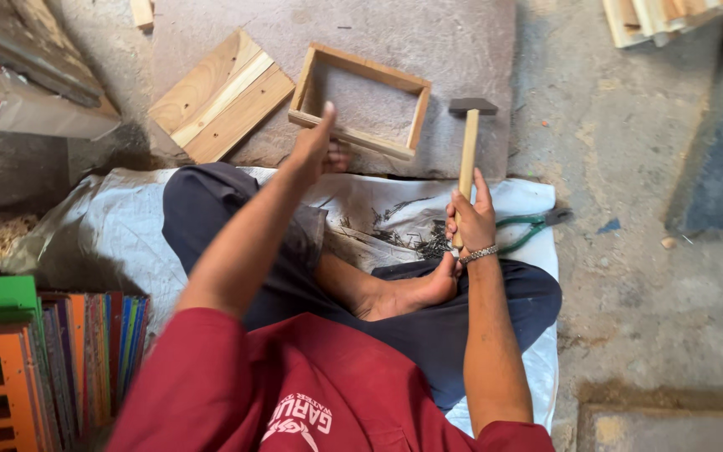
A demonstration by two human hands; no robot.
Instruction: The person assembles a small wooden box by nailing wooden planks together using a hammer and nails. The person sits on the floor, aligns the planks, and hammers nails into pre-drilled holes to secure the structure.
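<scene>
My right hand (470,219) clenches hammer (468,146); left hand (318,151) steadies frame (360,100), centre top. Best strike square, fingers clear.

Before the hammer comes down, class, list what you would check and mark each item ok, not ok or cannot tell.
1. Right hand grips the wooden-handled hammer: ok.
2. Left hand steadies the rectangular wooden frame: ok.
3. Frame lies flat on the grey board: ok.
4. Left fingers away from the strike spot: cannot tell.
5. Nail set in frame: cannot tell.
6. Loose nails within reach: ok.
</scene>
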